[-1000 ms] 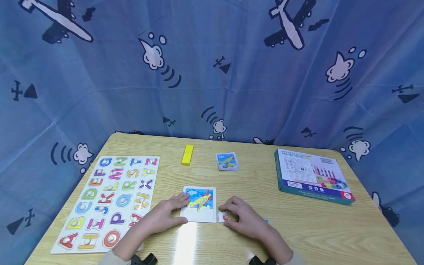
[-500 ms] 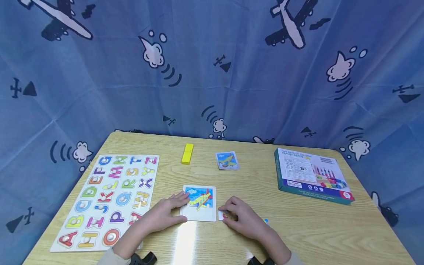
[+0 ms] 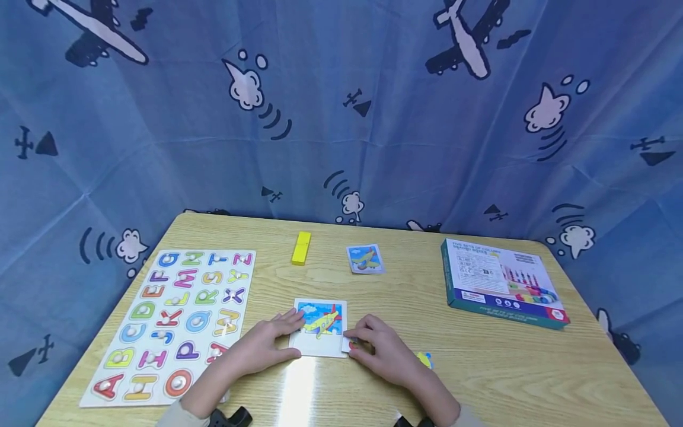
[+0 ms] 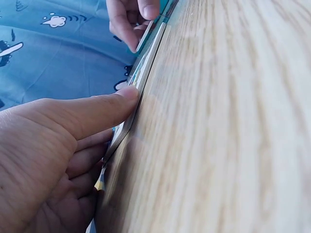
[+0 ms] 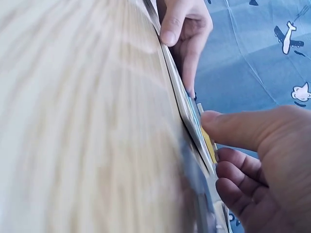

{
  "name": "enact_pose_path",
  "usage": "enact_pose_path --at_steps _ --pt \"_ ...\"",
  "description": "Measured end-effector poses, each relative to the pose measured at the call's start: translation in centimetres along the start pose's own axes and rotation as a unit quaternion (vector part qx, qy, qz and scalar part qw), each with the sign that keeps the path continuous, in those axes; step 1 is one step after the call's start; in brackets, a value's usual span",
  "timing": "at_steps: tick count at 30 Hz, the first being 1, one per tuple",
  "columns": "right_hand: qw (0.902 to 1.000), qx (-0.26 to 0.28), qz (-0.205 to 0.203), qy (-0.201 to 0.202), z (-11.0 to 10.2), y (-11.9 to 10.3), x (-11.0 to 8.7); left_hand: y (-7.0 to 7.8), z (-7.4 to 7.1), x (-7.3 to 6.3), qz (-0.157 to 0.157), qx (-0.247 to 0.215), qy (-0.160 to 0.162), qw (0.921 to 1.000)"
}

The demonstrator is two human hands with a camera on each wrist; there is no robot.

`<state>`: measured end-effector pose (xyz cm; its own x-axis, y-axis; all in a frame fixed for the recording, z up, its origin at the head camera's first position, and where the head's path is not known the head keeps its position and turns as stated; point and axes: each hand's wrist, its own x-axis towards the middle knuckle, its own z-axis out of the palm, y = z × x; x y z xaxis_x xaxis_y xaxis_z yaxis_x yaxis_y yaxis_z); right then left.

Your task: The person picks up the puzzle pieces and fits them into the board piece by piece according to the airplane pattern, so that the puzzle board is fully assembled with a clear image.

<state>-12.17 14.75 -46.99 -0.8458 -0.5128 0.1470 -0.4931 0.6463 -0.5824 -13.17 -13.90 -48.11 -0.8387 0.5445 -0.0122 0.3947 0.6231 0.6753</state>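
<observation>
A small square tray puzzle point(image 3: 320, 346) lies in front of me. Its upper part shows a yellow plane with a red tail on blue sky, while the lower part is bare white. My left hand point(image 3: 269, 344) rests along its left side, fingers stretched over the edge and thumb at the lower left corner. With thumb and fingers, my right hand point(image 3: 386, 350) pinches a puzzle piece point(image 3: 349, 344) that overlaps the tray's right edge; most of the piece is hidden by the fingers. Another loose piece point(image 3: 425, 359), yellow and blue, lies beside the right wrist.
A picture card point(image 3: 365, 259) of the same plane lies behind the tray, with a yellow block point(image 3: 301, 248) to its left. An alphabet knob board point(image 3: 176, 302) fills the table's left side. At the right is a flat green-sided box point(image 3: 504, 283). A blue curtain point(image 3: 299, 148) hangs behind.
My right hand has moved left with the puzzle piece, from beside the tray onto its right edge. More of the loose piece by the wrist shows. The left hand stays in place.
</observation>
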Motion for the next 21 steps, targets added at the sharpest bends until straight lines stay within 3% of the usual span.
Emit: enact_pose_path --at_steps 6,14,21 --pt "0.9998 -0.011 -0.012 -0.015 0.5 -0.8 0.9 0.0 0.0 0.0 0.001 0.000 0.001 1.0000" --pt "0.9978 -0.004 -0.064 -0.017 1.7 -1.9 2.3 0.1 -0.1 0.0 0.000 -0.001 -0.001 1.0000" --pt "0.9945 -0.038 -0.096 -0.019 3.1 -2.9 3.6 0.0 -0.1 0.0 0.004 -0.001 -0.002 1.0000"
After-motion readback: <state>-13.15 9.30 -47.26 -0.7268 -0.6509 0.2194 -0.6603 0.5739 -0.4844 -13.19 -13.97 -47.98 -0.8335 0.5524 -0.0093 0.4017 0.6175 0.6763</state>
